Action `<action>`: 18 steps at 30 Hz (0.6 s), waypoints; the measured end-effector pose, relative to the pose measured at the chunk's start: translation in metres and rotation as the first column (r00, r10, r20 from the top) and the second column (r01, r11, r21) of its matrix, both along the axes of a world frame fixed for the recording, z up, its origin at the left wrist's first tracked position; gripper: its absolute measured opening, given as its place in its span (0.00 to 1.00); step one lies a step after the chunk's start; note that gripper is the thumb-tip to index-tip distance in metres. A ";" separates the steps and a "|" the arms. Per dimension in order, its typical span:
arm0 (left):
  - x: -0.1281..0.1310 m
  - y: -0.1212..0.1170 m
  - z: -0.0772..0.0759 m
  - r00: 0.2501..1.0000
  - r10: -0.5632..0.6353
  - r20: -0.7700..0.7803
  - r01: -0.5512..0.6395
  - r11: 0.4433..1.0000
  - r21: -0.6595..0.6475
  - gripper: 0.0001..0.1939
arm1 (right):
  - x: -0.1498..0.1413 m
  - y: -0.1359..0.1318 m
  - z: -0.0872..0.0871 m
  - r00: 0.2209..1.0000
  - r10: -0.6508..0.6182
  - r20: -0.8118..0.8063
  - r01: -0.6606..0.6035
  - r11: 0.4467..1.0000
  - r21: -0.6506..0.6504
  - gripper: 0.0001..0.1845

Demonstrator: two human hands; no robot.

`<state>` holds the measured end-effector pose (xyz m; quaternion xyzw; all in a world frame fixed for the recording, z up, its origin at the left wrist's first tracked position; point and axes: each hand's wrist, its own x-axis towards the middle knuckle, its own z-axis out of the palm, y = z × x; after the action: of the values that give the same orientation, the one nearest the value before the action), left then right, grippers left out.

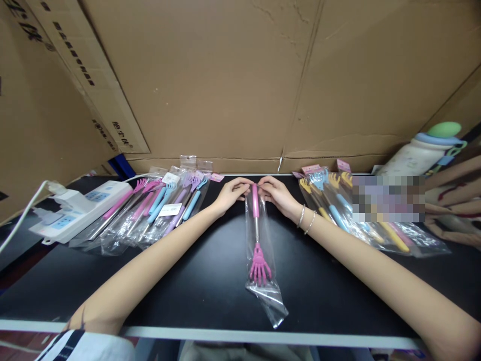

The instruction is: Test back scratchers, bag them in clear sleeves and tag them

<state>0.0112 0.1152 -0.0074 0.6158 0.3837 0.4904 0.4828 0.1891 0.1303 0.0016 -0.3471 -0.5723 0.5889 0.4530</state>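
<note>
A pink back scratcher [259, 268] lies in a clear plastic bag [271, 304] at the middle of the table, its hand-shaped end toward me and its pink handle away from me. My left hand [233, 194] pinches the far end of the bag on the left side of the handle. On the right side of the handle, my right hand [277, 194] has its fingers closed on the same end of the bag. The fingertips partly hide the bag's far edge. The bag's near end is folded and creased to the right.
Bagged back scratchers [179, 199] in pink, blue and purple lie at left beside a white power strip [80, 208]. More bagged scratchers [334, 200] in yellow and blue lie at right, near a bottle [408, 155] and another person's hand [456, 193]. A cardboard wall [218, 85] stands behind.
</note>
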 end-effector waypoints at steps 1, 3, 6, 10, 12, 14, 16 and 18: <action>0.000 0.000 0.000 1.000 -0.008 0.000 0.008 1.000 0.007 0.13 | 0.000 0.000 0.000 1.000 0.006 0.002 -0.006 1.000 0.004 0.07; 0.000 -0.001 0.000 1.000 -0.023 0.001 0.023 1.000 0.016 0.12 | -0.001 -0.001 0.001 1.000 0.029 0.006 -0.029 0.999 0.012 0.07; 0.000 -0.002 0.003 0.999 -0.046 0.004 0.046 0.999 0.024 0.12 | -0.001 -0.003 0.002 0.998 0.068 0.015 -0.069 0.997 0.022 0.08; 0.000 -0.004 0.007 0.997 -0.076 0.004 0.076 0.997 0.026 0.12 | -0.001 -0.006 0.004 0.996 0.088 0.032 -0.088 0.996 0.027 0.08; -0.001 -0.005 0.008 0.996 -0.085 0.003 0.085 0.996 0.019 0.12 | 0.000 -0.006 0.004 0.995 0.087 0.038 -0.088 0.996 0.027 0.07; -0.002 -0.006 0.009 0.996 -0.089 0.003 0.089 0.996 0.008 0.12 | 0.001 -0.006 0.005 0.995 0.092 0.043 -0.093 0.995 0.023 0.06; -0.002 -0.006 0.009 0.996 -0.091 0.004 0.091 0.996 -0.001 0.14 | 0.001 -0.006 0.005 0.994 0.100 0.049 -0.101 0.995 0.016 0.07; -0.003 -0.005 0.008 0.996 -0.092 0.007 0.092 0.996 -0.007 0.17 | 0.001 -0.006 0.004 0.993 0.102 0.060 -0.103 0.995 0.012 0.10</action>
<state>0.0087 0.1099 0.0005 0.6294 0.3549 0.4685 0.5083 0.1899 0.1243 0.0058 -0.3311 -0.6070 0.5964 0.4077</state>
